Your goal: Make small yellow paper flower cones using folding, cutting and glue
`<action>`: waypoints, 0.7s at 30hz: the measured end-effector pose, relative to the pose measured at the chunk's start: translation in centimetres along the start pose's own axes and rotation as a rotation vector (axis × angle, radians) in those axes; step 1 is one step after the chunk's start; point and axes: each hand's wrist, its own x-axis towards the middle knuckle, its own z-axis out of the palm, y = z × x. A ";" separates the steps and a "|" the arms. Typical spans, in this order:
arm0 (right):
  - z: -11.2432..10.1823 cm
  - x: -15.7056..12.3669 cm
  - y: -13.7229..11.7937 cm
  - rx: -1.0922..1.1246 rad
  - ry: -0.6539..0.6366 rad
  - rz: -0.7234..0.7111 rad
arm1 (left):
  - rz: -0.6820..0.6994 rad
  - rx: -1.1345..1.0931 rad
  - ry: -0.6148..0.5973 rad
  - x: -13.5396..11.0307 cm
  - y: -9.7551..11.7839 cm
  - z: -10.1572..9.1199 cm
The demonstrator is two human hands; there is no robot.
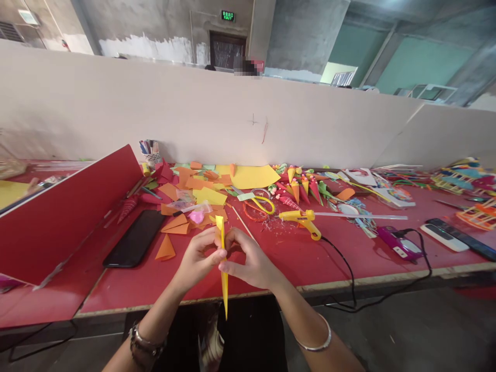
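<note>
A piece of yellow paper (225, 289), seen nearly edge-on as a narrow strip with a pointed lower end, hangs between my hands above the table's front edge. My left hand (202, 256) pinches it from the left side, thumb and fingers closed. From the right, my right hand (246, 258) pinches the same paper, with its fingertips partly hidden behind it. Just beyond the hands lie orange paper scraps (176, 225), an orange paper cone (165, 249), a pink blob (197, 216) and yellow-handled scissors (263, 205).
A yellow glue gun (306, 221) with a long clear stick lies right, its black cord running to a purple power socket (399, 243). A black phone (135, 238) and a red board (70, 212) are left. Small paper cones (295, 191) and a pen cup (150, 152) stand toward the partition.
</note>
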 end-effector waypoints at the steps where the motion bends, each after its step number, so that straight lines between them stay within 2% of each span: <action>1: 0.0 0.0 0.0 0.017 -0.009 0.008 | -0.003 0.006 0.009 0.0 0.1 0.0; 4: 0.1 0.0 0.0 0.013 -0.008 0.031 | -0.028 0.069 0.032 0.0 0.3 0.0; 7: -0.3 -0.2 0.3 -0.044 0.062 0.069 | -0.074 0.092 0.045 -0.1 0.3 -0.3; 11: -2.4 -1.0 1.8 -0.099 0.325 0.203 | -0.236 0.029 0.167 -0.7 -0.6 -1.9; 14: -4.5 -1.9 3.7 -0.120 0.490 0.254 | -0.374 0.107 0.215 -1.6 -1.6 -4.0; 16: -5.5 -2.4 5.0 -0.135 0.492 0.310 | -0.428 0.341 0.163 -2.3 -2.3 -5.2; 18: -6.1 -2.8 6.1 -0.158 0.415 0.371 | -0.477 0.688 0.064 -3.0 -2.8 -5.8; 21: -6.1 -2.9 7.0 -0.199 0.349 0.409 | -0.442 1.100 -0.007 -3.5 -3.2 -5.2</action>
